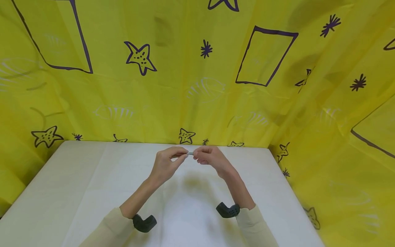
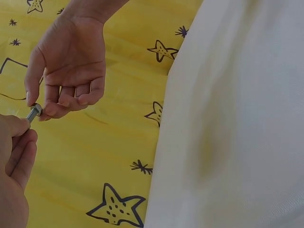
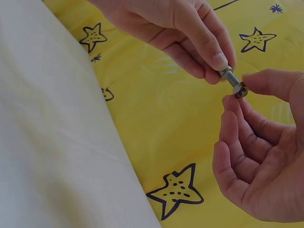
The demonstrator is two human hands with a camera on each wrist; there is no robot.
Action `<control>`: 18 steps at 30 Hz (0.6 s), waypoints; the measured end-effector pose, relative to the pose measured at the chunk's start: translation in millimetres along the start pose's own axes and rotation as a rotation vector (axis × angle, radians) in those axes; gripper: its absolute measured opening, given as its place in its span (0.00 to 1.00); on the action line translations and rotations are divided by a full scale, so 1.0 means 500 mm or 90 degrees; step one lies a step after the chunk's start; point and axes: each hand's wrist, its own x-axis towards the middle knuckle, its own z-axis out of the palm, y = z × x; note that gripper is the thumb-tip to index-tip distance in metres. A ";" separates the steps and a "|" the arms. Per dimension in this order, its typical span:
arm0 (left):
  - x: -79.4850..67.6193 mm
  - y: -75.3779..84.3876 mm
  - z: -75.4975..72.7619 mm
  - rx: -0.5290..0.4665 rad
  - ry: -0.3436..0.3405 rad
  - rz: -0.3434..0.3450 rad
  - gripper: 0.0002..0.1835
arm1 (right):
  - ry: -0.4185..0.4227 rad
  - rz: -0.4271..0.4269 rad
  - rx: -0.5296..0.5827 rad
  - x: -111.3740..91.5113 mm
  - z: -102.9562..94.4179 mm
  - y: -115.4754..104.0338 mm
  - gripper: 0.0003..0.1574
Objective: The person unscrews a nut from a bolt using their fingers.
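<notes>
Pinched between thumb and fingers of my left hand [image 1: 165, 165] is one end of a small metal bolt [image 3: 231, 77]. A hex nut [image 3: 241, 90] sits on the bolt's other end, its threads showing between the two hands. From the right, my right hand [image 1: 214, 160] holds the nut between thumb and index finger, the other fingers loosely bent in the right wrist view. Both hands are raised over the far part of the white table [image 1: 123, 192]. The bolt's left end is mostly covered by the left fingertips.
A yellow curtain [image 1: 169, 96] with starfish and fish drawings hangs behind the table and along its sides. Each wrist carries a dark curved device, one on the left [image 1: 144, 223] and one on the right [image 1: 227, 210]. Soft shadows fall on the tabletop.
</notes>
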 end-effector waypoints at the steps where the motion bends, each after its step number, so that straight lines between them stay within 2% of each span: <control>1: 0.000 0.001 0.000 0.001 -0.001 -0.004 0.08 | -0.002 -0.005 -0.002 -0.001 0.000 -0.001 0.13; 10: 0.000 -0.003 0.000 -0.009 0.002 0.002 0.08 | -0.013 -0.015 0.004 -0.003 0.000 -0.007 0.15; 18: 0.001 -0.002 0.001 -0.025 0.004 0.007 0.08 | -0.012 0.009 0.014 0.002 -0.001 -0.004 0.17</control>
